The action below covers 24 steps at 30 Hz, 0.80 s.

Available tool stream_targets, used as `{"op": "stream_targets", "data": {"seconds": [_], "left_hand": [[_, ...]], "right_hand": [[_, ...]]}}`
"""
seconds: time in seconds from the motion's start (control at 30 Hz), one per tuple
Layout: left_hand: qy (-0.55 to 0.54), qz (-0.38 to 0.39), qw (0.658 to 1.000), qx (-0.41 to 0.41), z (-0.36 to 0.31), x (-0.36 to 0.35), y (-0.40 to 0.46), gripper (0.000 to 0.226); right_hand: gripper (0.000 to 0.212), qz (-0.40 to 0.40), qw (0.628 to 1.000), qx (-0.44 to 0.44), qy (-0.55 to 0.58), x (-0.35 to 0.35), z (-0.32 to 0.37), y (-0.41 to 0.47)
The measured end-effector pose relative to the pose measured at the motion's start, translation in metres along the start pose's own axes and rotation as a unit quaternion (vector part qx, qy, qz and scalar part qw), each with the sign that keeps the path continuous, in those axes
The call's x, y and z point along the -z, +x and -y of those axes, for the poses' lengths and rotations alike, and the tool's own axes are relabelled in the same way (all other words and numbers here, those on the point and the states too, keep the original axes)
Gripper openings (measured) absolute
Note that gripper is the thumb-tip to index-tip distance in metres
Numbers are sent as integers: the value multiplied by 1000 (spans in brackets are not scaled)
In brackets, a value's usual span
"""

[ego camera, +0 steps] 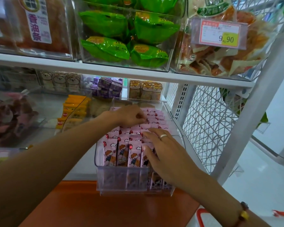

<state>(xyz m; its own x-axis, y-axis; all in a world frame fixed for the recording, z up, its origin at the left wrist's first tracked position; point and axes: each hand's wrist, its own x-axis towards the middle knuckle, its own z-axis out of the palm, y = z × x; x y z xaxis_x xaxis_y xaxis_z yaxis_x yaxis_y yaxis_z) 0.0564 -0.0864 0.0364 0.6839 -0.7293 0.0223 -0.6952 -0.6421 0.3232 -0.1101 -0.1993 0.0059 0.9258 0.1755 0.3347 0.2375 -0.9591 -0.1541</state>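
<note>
left hand (pixel 129 114) pinches rear pink snack packets (pixel 134 153) in the clear bin (pixel 121 179); right hand (pixel 164 151) lies flat on front rows; press lightly, keeping packets upright.

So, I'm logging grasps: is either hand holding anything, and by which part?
Left hand seems to pinch one pink snack packet by its top edge; right hand rests flat on front packets.

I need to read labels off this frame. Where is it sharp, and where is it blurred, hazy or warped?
Head view: sharp on the packets and price tag. Head view: snacks at the left edge are soft and smeared. Head view: the shelf edge bows from the wide lens, and the bin front hazes what lies behind it.
</note>
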Motion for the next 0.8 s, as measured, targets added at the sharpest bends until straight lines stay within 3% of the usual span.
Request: {"op": "stream_targets", "data": {"seconds": [0.2, 0.3, 0.4, 0.53, 0.6, 0.7, 0.8], "left_hand": [[-34, -66, 997, -33, 4, 7, -8, 27], [12, -49, 998, -40, 2, 1, -11, 28], [34, -92, 995, -29, -1, -1, -11, 24], [-54, -180, 982, 10, -11, 1, -15, 19], [-165, -253, 952, 50, -16, 7, -20, 21], [-341, -358, 863, 107, -23, 12, -38, 22], [-418, -442, 785, 116, -32, 10, -68, 21]], "right_hand": [[57, 90, 995, -43, -8, -8, 0, 12], [54, 80, 995, -59, 4, -7, 1, 14], [51, 62, 996, -57, -1, -5, 2, 14], [54, 76, 995, -58, -2, -5, 2, 14], [55, 78, 995, -62, 1, -4, 1, 13], [55, 73, 995, -61, -2, -3, 1, 14], [52, 66, 996, -55, -6, -2, 2, 16]]}}
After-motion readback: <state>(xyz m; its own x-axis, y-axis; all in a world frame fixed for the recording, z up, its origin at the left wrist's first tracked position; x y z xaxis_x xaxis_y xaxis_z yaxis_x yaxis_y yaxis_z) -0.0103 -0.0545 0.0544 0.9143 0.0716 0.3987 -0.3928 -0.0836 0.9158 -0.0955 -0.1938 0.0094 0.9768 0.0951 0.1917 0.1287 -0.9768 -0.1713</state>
